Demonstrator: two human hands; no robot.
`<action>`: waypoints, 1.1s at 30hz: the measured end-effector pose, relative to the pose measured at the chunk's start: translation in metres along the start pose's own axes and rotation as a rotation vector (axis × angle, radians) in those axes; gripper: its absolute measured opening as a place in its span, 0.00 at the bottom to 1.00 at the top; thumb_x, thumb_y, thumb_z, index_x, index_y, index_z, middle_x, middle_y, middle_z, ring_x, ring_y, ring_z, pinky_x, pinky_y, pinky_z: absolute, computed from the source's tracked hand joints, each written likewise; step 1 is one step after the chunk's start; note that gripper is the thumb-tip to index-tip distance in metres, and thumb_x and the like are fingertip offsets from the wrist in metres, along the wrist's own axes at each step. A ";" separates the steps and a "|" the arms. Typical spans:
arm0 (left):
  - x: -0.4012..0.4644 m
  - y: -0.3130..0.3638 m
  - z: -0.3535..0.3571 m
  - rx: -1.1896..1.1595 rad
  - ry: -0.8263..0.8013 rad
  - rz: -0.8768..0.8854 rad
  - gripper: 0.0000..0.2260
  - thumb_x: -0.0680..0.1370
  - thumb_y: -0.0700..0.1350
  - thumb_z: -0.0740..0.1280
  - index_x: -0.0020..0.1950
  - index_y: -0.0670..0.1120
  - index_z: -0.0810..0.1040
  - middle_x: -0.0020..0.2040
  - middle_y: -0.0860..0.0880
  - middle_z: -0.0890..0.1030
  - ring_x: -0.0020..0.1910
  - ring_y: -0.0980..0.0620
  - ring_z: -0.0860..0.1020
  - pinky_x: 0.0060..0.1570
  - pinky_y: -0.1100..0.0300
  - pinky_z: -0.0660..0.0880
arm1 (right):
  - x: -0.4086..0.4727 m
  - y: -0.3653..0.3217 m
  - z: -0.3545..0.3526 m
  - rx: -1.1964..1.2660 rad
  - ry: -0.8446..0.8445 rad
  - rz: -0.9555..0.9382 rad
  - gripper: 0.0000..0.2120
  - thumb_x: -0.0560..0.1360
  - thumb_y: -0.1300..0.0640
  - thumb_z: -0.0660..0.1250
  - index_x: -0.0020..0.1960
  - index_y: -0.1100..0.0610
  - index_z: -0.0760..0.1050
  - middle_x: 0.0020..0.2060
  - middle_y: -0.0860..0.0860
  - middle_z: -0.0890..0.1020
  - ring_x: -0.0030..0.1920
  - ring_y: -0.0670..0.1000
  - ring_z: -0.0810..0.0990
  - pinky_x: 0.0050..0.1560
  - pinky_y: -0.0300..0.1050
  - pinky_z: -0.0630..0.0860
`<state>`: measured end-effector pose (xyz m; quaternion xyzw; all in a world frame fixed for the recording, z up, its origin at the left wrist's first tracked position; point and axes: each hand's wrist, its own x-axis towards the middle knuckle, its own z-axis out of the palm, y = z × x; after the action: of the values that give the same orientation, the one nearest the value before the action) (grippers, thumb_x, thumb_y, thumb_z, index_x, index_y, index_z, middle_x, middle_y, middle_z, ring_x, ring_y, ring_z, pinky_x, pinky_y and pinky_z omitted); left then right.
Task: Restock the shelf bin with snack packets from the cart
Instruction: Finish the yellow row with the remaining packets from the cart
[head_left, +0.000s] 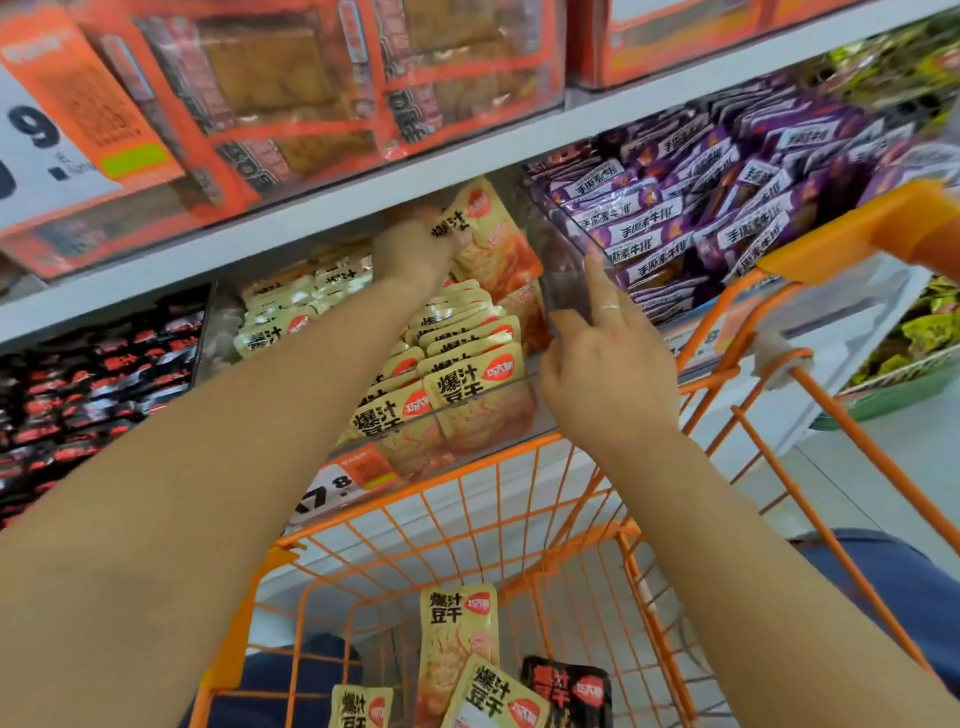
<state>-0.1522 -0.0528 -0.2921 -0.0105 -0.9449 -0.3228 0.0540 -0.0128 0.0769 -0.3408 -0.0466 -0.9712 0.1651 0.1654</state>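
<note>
**Shelf bin nearly full, a few packets left in cart**

The left hand (415, 249) grips yellow snack packets (488, 234), glossy flat foil pouches, above the clear plastic shelf bin (488, 415). The right hand (608, 358) rests relaxed fingers on its transparent divider. Several packets (457, 639) remain in the orange wire cart (519, 509).

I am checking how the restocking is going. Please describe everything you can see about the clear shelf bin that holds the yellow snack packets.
The clear shelf bin looks like transparent plastic, with a low front wall and a taller right side wall. It sits on the middle shelf, between a bin of black packets and one of purple packets. Rows of yellow snack packets stand in it, and it looks nearly full. The left hand reaches into its back and holds packets there. The right hand touches its right wall with straight fingers. A price label sits below its front.
</note>
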 end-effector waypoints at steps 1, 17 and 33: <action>0.002 0.000 0.005 0.059 -0.006 0.033 0.19 0.77 0.54 0.67 0.65 0.47 0.75 0.62 0.48 0.78 0.62 0.46 0.76 0.60 0.56 0.71 | 0.000 0.000 0.000 -0.003 0.005 -0.001 0.16 0.78 0.53 0.57 0.61 0.57 0.75 0.78 0.55 0.48 0.75 0.57 0.58 0.68 0.54 0.64; -0.052 -0.012 -0.024 0.201 0.039 0.332 0.12 0.77 0.54 0.64 0.57 0.52 0.78 0.59 0.54 0.79 0.61 0.48 0.74 0.67 0.48 0.65 | -0.001 0.003 0.004 0.053 0.131 -0.078 0.15 0.77 0.56 0.61 0.60 0.59 0.77 0.73 0.60 0.64 0.74 0.59 0.60 0.69 0.56 0.65; -0.245 -0.142 -0.049 0.551 -0.721 0.164 0.13 0.81 0.52 0.57 0.55 0.45 0.76 0.45 0.47 0.76 0.41 0.49 0.74 0.33 0.57 0.68 | -0.146 -0.053 0.078 -0.432 -1.032 -0.527 0.24 0.80 0.42 0.55 0.68 0.58 0.67 0.61 0.55 0.75 0.57 0.57 0.77 0.51 0.50 0.76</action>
<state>0.0877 -0.1917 -0.3671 -0.1820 -0.9500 -0.0298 -0.2519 0.0962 -0.0176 -0.4374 0.2484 -0.9164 -0.0804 -0.3035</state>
